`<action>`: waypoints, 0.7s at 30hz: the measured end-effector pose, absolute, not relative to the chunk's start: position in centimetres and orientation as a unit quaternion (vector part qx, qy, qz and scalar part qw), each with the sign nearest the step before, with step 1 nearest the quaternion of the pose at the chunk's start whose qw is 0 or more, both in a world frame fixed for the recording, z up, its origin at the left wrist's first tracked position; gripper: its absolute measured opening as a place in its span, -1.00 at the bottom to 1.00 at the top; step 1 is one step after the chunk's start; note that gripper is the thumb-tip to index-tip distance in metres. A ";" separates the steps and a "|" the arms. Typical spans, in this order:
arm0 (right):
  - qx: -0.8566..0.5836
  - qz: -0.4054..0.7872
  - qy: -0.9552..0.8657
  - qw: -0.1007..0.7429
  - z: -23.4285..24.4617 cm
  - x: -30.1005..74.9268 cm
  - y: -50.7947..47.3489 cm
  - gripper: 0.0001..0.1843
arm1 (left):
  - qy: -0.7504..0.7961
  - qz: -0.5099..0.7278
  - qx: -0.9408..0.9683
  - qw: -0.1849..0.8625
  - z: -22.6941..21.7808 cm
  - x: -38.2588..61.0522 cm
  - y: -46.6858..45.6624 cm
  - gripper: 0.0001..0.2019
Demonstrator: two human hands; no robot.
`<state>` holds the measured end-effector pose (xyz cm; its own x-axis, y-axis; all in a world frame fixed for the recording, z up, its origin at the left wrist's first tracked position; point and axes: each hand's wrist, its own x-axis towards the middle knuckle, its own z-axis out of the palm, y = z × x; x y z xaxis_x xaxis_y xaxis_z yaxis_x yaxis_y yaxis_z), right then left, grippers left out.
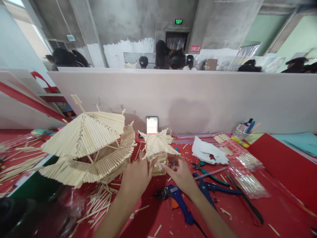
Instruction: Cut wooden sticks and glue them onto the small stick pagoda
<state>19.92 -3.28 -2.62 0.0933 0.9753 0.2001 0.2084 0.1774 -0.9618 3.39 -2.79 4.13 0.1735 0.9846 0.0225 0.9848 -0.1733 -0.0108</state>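
A small pavilion model made of wooden sticks (157,148) stands on the red table (284,165) in front of me. My left hand (137,177) touches its lower left side with fingers curled against the base. My right hand (179,173) pinches the lower right side of the same model with thumb and fingers. A much larger stick pagoda roof (86,145) stands just to the left of my left hand.
A blue glue gun (177,198) lies below my hands. Pliers and cutters (210,178) lie right of them, beside bagged sticks (244,168) and a white cloth (208,152). Loose sticks (99,205) litter the left. A white partition (198,99) rises behind; people sit beyond it.
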 end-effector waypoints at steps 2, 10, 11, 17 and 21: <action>-0.529 0.362 -0.568 0.516 -2.8 19.9 -3.2 -0.61 | -0.639 0.000 -0.769 0.016 4.0 3.4 -2.8 -0.41; -0.526 0.331 -0.594 0.510 -3.3 20.1 -2.9 -0.61 | -0.649 -0.014 -0.760 0.033 4.5 3.8 -4.1 -0.49; -0.528 0.330 -0.594 0.509 -3.4 20.1 -3.0 -0.61 | -0.654 -0.015 -0.756 0.027 4.7 4.0 -4.7 -0.52; -0.525 0.332 -0.578 0.529 -4.1 20.7 -4.4 -0.45 | -0.663 0.047 -0.747 -0.019 4.9 2.0 -8.0 -0.70; -0.524 0.327 -0.599 0.509 -4.1 21.4 -5.6 -0.52 | -0.705 0.095 -0.702 -0.037 4.1 -3.1 -8.9 -0.69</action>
<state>21.36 -5.58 -4.10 0.0674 0.9613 0.2671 0.2949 0.2365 -0.9258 -3.12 -8.86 4.13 -0.0119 0.9827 -0.1850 0.9967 -0.0032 -0.0815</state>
